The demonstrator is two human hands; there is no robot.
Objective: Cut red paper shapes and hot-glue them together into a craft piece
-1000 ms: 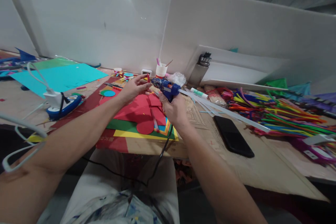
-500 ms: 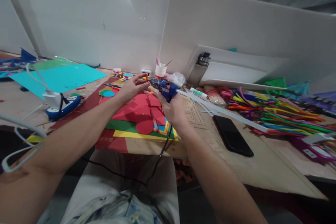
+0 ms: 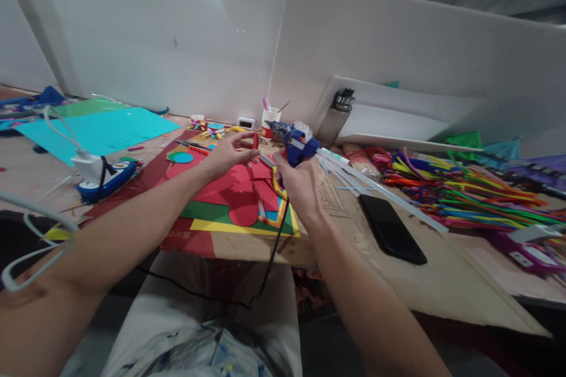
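Observation:
My right hand [image 3: 297, 182] is wrapped round a blue glue gun [image 3: 297, 146], its nozzle pointing up and left. A long clear glue stick [image 3: 389, 189] juts from the back of the gun, and its black cord [image 3: 275, 247] drops over the table edge. Just left of the nozzle, my left hand [image 3: 230, 156] pinches a small red paper piece [image 3: 255, 140] upright between thumb and fingers. Gun and piece are apart. Below both hands lie red paper sheets [image 3: 216, 188], a red paper shape with rounded lobes [image 3: 244, 212], and green and yellow sheets underneath.
A paper cup [image 3: 270, 116] holding sticks stands behind the gun. To the right lie a black phone [image 3: 391, 228] and a heap of coloured pipe cleaners [image 3: 477, 188]. A blue power strip [image 3: 108, 182] with a white plug and turquoise paper [image 3: 101, 132] are at left.
The glue gun in my right hand has moved right and slightly up, away from the red paper piece. My left hand has shifted slightly right, still pinching the piece.

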